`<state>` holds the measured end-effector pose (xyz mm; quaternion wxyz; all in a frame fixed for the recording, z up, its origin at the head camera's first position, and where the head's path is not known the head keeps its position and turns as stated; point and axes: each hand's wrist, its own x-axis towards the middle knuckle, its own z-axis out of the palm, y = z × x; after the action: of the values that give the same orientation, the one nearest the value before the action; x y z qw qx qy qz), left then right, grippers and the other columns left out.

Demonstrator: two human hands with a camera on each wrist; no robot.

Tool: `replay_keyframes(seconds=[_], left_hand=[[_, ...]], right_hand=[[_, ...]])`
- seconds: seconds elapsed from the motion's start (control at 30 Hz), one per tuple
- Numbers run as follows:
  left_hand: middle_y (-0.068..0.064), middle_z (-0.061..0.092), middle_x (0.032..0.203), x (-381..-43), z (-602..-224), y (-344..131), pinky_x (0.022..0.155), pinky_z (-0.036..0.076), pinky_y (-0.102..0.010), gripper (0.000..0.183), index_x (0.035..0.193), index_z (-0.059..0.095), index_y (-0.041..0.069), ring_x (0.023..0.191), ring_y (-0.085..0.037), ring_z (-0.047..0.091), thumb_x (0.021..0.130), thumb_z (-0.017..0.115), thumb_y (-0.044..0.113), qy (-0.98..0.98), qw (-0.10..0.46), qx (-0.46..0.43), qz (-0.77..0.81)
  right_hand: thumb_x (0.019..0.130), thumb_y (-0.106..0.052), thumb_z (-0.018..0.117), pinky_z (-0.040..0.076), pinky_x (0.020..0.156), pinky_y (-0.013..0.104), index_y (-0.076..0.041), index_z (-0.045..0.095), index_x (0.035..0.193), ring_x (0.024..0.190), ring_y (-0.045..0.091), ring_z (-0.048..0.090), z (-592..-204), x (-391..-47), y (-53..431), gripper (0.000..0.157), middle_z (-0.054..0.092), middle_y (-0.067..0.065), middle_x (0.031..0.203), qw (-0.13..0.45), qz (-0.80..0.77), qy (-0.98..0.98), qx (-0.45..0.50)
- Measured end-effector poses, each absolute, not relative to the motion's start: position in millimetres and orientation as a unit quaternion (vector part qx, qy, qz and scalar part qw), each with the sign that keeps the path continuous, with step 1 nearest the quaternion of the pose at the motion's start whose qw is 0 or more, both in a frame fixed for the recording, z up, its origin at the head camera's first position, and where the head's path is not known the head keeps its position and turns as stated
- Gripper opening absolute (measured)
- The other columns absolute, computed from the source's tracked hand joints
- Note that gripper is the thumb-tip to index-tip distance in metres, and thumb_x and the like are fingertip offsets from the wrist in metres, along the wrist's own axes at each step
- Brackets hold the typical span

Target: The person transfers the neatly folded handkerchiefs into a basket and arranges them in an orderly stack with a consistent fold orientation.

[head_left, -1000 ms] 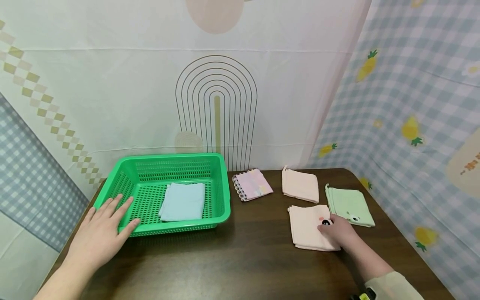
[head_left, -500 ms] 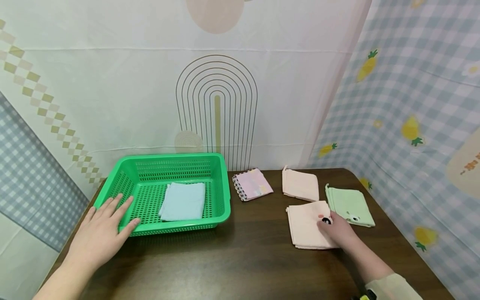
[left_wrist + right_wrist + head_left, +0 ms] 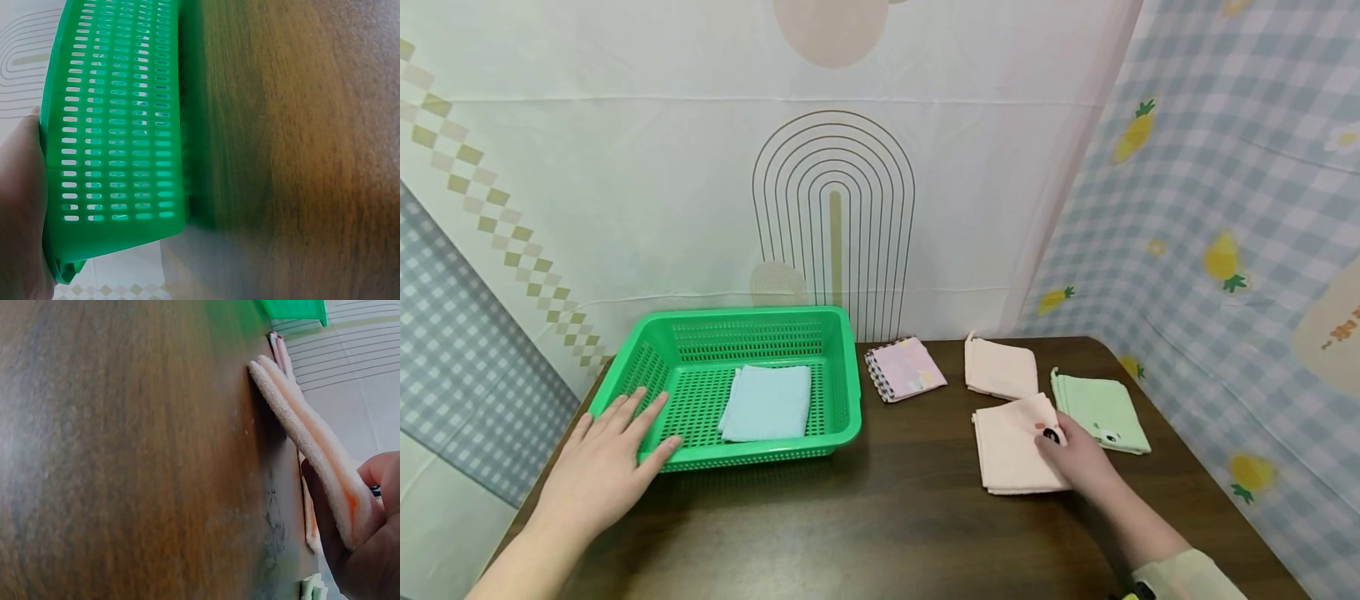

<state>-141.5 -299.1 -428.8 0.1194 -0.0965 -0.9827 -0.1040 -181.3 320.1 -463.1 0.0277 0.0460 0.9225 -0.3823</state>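
A folded pale pink towel (image 3: 1013,450) with a small black embroidered patch is pinched at its right edge by my right hand (image 3: 1078,454). In the right wrist view the same towel (image 3: 306,437) stands tilted off the table, thumb on one face and fingers on the other. My left hand (image 3: 598,467) rests with straight, spread fingers on the front left corner of a green plastic basket (image 3: 850,392). A folded light blue towel (image 3: 769,404) lies inside it, right of the basket's middle. The left wrist view shows the basket's slotted side wall (image 3: 119,137) beside that hand.
Behind the held towel lies another folded pink towel (image 3: 1000,369). A folded green towel (image 3: 1101,412) is to the right, close to my right hand. Next to the basket sits a folded lilac towel (image 3: 906,368) with a checked edge. The brown table (image 3: 880,533) meets a curtain at the back.
My right hand has raised the pink towel slightly, and it has shifted a little away from me. The left hand and the basket have stayed in place.
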Motion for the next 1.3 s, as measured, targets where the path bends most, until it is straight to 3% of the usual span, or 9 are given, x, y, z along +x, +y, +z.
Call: replay_keyframes(seconds=[0.27, 0.57, 1.13, 1.3], left_hand=[[-0.024, 0.030, 0.157, -141, -428, -300, 0.117, -0.003, -0.063, 0.073, 0.159, 0.028, 0.018, 0.141, -0.049, 0.027, 0.100, 0.047, 0.056, -0.983, 0.118, -0.095, -0.104], [-0.024, 0.030, 0.157, -141, -428, -300, 0.117, -0.003, -0.063, 0.073, 0.159, 0.027, 0.018, 0.141, -0.049, 0.027, 0.100, 0.046, 0.058, -0.984, 0.113, -0.094, -0.104], [-0.024, 0.030, 0.157, -141, -427, -299, 0.116, 0.002, -0.065, 0.073, 0.158, 0.029, 0.017, 0.141, -0.049, 0.027, 0.100, 0.047, 0.057, -0.983, 0.115, -0.093, -0.104], [-0.024, 0.030, 0.157, -141, -427, -298, 0.116, 0.000, -0.065, 0.073, 0.158, 0.029, 0.017, 0.141, -0.049, 0.028, 0.100, 0.048, 0.056, -0.983, 0.115, -0.094, -0.103]], right_hand=[[0.102, -0.029, 0.055, 0.045, 0.088, 0.043, 0.001, 0.052, 0.136, 0.115, 0.034, 0.051, -454, -182, 316, 0.045, 0.050, 0.028, 0.138, 0.031, -0.403, 0.913, 0.054], [0.102, -0.024, 0.056, 0.052, 0.072, 0.029, -0.001, 0.049, 0.137, 0.088, 0.016, 0.059, -449, -179, 308, 0.042, 0.055, 0.022, 0.128, 0.032, -0.463, 0.883, 0.068], [0.100, -0.022, 0.058, 0.056, 0.066, 0.030, -0.004, 0.052, 0.135, 0.075, 0.014, 0.065, -442, -182, 292, 0.040, 0.061, 0.019, 0.115, 0.006, -0.507, 0.859, 0.071], [0.100, -0.023, 0.059, 0.055, 0.066, 0.030, -0.003, 0.053, 0.134, 0.078, 0.013, 0.063, -441, -185, 288, 0.039, 0.060, 0.019, 0.118, 0.000, -0.511, 0.857, 0.061]])
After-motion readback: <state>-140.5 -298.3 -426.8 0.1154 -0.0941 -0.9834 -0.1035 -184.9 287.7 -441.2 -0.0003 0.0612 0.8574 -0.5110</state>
